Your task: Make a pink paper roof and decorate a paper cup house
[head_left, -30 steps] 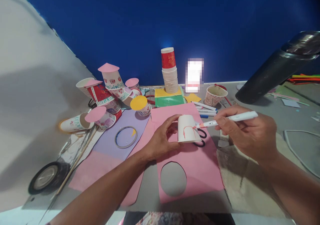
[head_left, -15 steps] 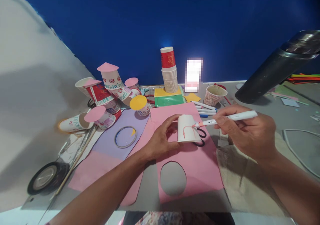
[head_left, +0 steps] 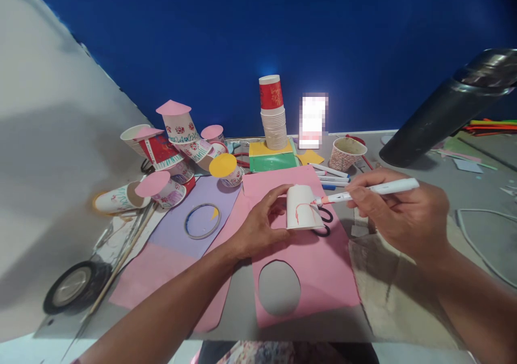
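Paper cup (head_left: 302,209) sits upside down on the pink sheet (head_left: 319,270), near the middle of the table (head_left: 407,294), and your left hand (head_left: 258,226) clasps its side with thumb and fingers. Your right hand (head_left: 399,213) pinches a white marker (head_left: 365,191), its pink tip touching the cup's wall (a curved pink line shows there). Black scissors (head_left: 325,223) lie just behind the cup, with the decorated cups (head_left: 173,154) piled toward the far left corner.
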`<state>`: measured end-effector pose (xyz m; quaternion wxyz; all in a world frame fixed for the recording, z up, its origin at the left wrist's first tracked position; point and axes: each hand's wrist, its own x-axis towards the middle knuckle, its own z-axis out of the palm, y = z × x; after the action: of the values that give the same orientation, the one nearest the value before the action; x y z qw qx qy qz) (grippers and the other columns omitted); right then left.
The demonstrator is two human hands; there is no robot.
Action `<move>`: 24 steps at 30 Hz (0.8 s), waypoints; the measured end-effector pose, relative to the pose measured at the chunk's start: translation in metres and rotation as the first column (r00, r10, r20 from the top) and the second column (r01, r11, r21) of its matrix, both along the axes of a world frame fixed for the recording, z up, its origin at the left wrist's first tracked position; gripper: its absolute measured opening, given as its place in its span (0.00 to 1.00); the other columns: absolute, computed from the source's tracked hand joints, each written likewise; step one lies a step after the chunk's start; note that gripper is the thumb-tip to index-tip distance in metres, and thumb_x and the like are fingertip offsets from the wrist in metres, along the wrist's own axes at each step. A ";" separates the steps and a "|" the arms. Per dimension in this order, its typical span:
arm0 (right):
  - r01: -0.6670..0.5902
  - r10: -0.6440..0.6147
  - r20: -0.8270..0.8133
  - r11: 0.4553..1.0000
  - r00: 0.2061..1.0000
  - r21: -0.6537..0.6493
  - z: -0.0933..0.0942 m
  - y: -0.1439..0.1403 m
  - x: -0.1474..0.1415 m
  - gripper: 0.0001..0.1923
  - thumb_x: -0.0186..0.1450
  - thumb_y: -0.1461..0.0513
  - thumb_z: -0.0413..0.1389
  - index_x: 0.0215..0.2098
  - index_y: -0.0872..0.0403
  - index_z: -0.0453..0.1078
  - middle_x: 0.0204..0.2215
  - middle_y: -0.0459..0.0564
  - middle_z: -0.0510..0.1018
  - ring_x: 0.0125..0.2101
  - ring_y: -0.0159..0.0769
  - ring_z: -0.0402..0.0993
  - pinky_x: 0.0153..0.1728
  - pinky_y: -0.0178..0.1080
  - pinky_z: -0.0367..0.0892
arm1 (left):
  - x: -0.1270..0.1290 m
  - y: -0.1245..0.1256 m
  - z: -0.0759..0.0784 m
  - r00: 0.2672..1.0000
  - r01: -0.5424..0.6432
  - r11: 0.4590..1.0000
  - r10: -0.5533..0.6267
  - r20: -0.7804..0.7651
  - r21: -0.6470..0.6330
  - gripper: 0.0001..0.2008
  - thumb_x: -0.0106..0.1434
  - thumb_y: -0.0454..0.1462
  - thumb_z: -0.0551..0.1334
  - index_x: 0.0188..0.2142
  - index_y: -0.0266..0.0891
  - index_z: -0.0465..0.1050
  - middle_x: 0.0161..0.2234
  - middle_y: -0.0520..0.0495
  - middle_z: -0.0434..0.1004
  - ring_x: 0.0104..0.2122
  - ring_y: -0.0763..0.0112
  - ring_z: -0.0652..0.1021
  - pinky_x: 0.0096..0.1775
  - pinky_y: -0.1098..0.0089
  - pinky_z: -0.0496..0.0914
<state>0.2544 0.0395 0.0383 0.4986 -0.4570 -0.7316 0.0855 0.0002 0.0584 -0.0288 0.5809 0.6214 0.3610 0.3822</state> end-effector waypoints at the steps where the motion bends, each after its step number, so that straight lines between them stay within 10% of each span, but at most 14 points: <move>1: 0.009 -0.009 0.001 1.000 1.000 0.006 0.000 0.000 0.000 0.09 0.70 0.59 0.63 0.31 0.48 0.78 0.21 0.43 0.81 0.17 0.33 0.70 0.19 0.38 0.63 | 0.000 0.000 0.000 1.000 -0.002 1.000 0.002 -0.003 -0.004 0.45 0.54 0.36 0.80 0.69 0.48 0.66 0.68 0.38 0.71 0.65 0.46 0.74 0.66 0.48 0.68; 24: -0.002 0.002 0.026 1.000 1.000 0.014 0.001 0.001 -0.001 0.09 0.71 0.59 0.63 0.31 0.48 0.78 0.20 0.42 0.79 0.16 0.32 0.68 0.20 0.38 0.61 | 0.000 0.000 -0.001 1.000 -0.004 1.000 0.004 0.005 -0.013 0.46 0.54 0.35 0.79 0.69 0.48 0.66 0.69 0.38 0.71 0.65 0.46 0.75 0.67 0.47 0.67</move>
<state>0.2533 0.0408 0.0392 0.4924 -0.4538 -0.7389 0.0750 0.0005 0.0580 -0.0293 0.5851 0.6160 0.3633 0.3823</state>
